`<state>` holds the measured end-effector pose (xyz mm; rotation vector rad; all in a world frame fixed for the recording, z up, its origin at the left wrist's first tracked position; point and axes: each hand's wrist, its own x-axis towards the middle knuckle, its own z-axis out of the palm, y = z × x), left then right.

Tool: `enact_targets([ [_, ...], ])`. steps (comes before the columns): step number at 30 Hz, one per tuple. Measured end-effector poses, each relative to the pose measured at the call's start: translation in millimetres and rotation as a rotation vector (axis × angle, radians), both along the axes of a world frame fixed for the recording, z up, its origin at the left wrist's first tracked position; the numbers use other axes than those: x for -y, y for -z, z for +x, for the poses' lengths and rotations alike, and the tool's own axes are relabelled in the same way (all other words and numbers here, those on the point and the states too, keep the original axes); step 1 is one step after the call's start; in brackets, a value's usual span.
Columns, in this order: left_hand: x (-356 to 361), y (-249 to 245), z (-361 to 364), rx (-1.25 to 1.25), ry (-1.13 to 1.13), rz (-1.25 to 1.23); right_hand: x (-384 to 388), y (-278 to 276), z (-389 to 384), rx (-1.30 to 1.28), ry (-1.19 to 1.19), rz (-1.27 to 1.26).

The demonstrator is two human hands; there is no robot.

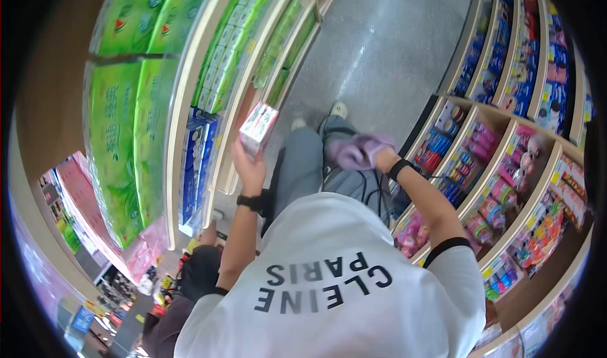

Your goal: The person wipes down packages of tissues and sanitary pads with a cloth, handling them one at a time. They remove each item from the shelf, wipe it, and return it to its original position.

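Observation:
In front of the left-hand shelf, my left hand (250,168) is closed around the lower end of a small white box (258,129) with red and dark print. The box is held up at a tilt, close to the shelf edge. Over my right thigh, a crumpled purple cloth (355,152) is in my right hand (384,160). Motion blurs the cloth, and it covers most of the right fingers.
Green plastic-wrapped packs (117,137) and blue packs (197,165) fill the left shelves. Small toys and pink goods (499,200) line the right shelves. Grey aisle floor (386,48) stretches ahead. Another person in dark clothes (199,273) is at lower left.

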<state>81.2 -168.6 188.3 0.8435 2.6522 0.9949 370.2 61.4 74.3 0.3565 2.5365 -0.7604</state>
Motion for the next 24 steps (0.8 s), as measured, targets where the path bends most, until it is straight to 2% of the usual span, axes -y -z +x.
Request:
enact_targets([
  [2, 7.5, -6.5, 6.9, 0.055, -0.103, 0.033, -43.4, 104.5, 37.1, 0.480, 0.201, 0.330],
  [4, 31.3, -10.1, 14.7, 0.109, -0.180, 0.034, -96.8, 34.3, 10.0, 0.495, 0.313, 0.364],
  [6, 45.9, -12.2, 18.9, 0.118, -0.204, 0.057, -116.7, -45.4, -36.1, 0.295, 0.568, 0.411],
  [8, 65.9, -15.0, 28.2, 0.108, -0.218, 0.059, -112.6, -79.7, -66.1, -0.076, 0.699, 0.381],
  [9, 76.5, -17.1, 31.6, 0.088, -0.220, 0.052, -103.9, -85.7, -80.3, -0.261, 0.755, 0.355],
  [12, 115.2, -26.4, 44.9, 0.036, -0.242, -0.003, -46.0, -62.0, -123.2, -0.616, 0.693, 0.323],
  [13, 131.7, -27.9, 49.8, 0.020, -0.251, -0.030, -11.5, -46.9, -137.9, -0.492, 0.666, 0.289],
  [14, 151.2, -28.2, 56.3, 0.034, -0.276, -0.025, 26.5, -25.2, -147.1, -0.354, 0.476, 0.223],
  [16, 189.0, -29.2, 72.9, 0.059, -0.338, -0.006, 122.5, 22.9, -143.5, -0.257, 0.034, 0.032],
  [17, 205.0, -30.3, 81.3, 0.053, -0.368, -0.015, 170.9, 40.4, -136.0, -0.013, -0.271, -0.076],
  [18, 221.3, -33.0, 89.8, 0.047, -0.396, -0.025, 211.2, 24.8, -125.0, -0.003, -0.428, -0.234],
  [19, 237.7, -35.4, 96.2, 0.038, -0.419, -0.033, 249.2, 30.9, -121.2, 0.242, -0.554, -0.466],
  [21, 270.1, -30.8, 107.9, -0.008, -0.461, -0.097, 295.9, 15.8, -108.8, 0.145, -0.354, -0.570],
  [24, 304.7, -26.0, 130.1, -0.006, -0.579, -0.062, 284.8, -9.8, -131.5, 0.103, 0.088, -1.098],
])
